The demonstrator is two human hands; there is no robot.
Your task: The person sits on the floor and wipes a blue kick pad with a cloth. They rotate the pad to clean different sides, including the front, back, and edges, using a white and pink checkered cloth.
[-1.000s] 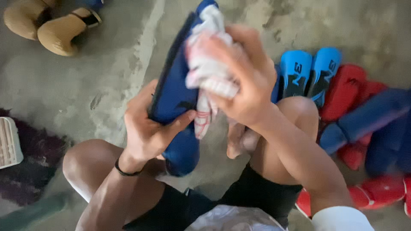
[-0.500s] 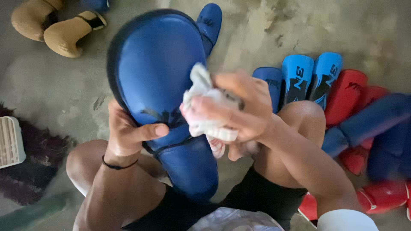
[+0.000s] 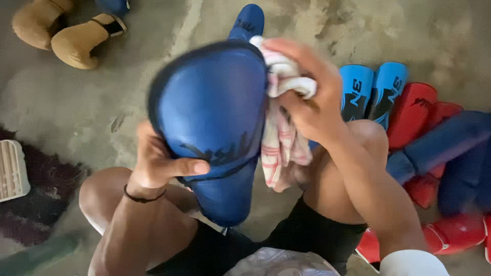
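I hold a large blue padded shin guard (image 3: 212, 110) upright in front of me, its broad face toward the camera. My left hand (image 3: 161, 163) grips its lower left edge, thumb across the front. My right hand (image 3: 307, 97) clutches a white cloth with red stripes (image 3: 281, 138) and presses it against the guard's upper right edge. The cloth hangs down beside the guard. I sit on a concrete floor with my knees bent.
Two tan boxing gloves (image 3: 61, 33) lie at the top left. Another blue guard (image 3: 245, 23) lies behind the held one. A row of light blue (image 3: 371, 89), red (image 3: 414, 112) and dark blue (image 3: 450, 138) guards lies on the right. A dark rug (image 3: 36, 194) is at the left.
The right hand with the cloth has moved from the guard's lower right face up to its upper right edge. The guard has tilted and dropped slightly; the left hand keeps its grip.
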